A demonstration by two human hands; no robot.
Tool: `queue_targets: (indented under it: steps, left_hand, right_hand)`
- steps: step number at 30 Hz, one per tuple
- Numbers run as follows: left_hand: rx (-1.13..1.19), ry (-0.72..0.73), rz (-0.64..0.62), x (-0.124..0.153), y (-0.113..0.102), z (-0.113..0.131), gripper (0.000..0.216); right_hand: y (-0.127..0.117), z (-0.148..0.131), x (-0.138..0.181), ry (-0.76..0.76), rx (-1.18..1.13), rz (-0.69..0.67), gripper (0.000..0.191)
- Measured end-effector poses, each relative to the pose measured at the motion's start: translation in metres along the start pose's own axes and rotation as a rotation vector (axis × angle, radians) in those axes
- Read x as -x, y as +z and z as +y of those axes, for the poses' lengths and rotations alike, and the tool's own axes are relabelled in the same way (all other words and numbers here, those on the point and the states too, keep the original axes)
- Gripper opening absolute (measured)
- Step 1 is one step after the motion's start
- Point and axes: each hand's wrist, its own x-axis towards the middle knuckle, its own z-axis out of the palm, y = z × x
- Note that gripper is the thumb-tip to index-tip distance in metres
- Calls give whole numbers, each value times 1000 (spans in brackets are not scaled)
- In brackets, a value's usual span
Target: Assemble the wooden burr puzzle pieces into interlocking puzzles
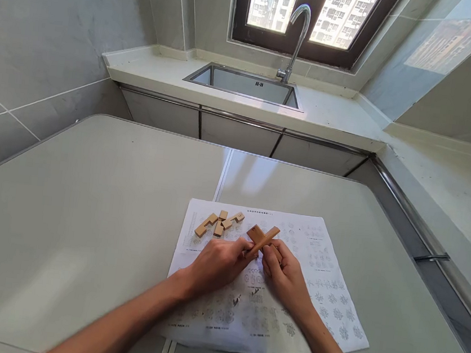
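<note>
Head view: both your hands are over the printed sheet, out on the table. Your L hand has thumb + fingers closed, pinching the lower end of a narrow wooden stick, which slopes up to the R. Your R hand is likewise closed, thumb nearest you, gripping the lower R end of a wider wooden piece that slopes up to the L. The two cross between your hands, stick in front — can't tell if they're interlocked or only overlapping. Some of your fingertips are hidden behind the wood.

Loose pcs. sit on the upper L part of the sheet, just beyond your L hand: a notched block at far L, a notched bar at R, and small blocks close together betw. them. Sheet carries rows of small line diagrams w/ captions; text too small to read.

Bkgd: counter past the table's far edge, w/ inset sink, curved metal faucet behind it, approx. in front of a dark-framed window.
</note>
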Motion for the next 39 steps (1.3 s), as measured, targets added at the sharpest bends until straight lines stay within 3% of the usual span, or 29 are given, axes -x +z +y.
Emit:
queue_targets:
  steps: [6, 11, 19, 25, 28, 31, 35, 39]
  left_hand:
    - [96, -80, -61, -1, -5, 4, 6]
    - [286, -194, -109, -5, -14, 11, 33]
    - [502, -482, -36, -11, -16, 17, 28]
    - [809, -570, -21, -18, -20, 21, 37]
    - [902, -617, -27, -20, -20, 20, 40]
    - [966, -701, 15, -20, -18, 16, 43]
    - [1021, -814, 93, -20, -16, 11, 45]
    - [1058, -868, 128, -20, -16, 10, 46]
  right_hand:
    - [-1, -3, 1, -40, 62, 6, 41]
    - [-1, -6, 2, -16, 27, 1, 41]
    - [0, -9, 3, -70, 101, -26, 35]
    - [2, -6, 6, -71, 76, -79, 38]
    - [0, -4, 7, -95, 3, -104, 45]
    - [-3, -3, 6, -106, -47, -41, 58]
    - [-3, -2, 1, -188, 222, 114, 35]
    - [1, 3, -3, -397, 419, 77, 17]
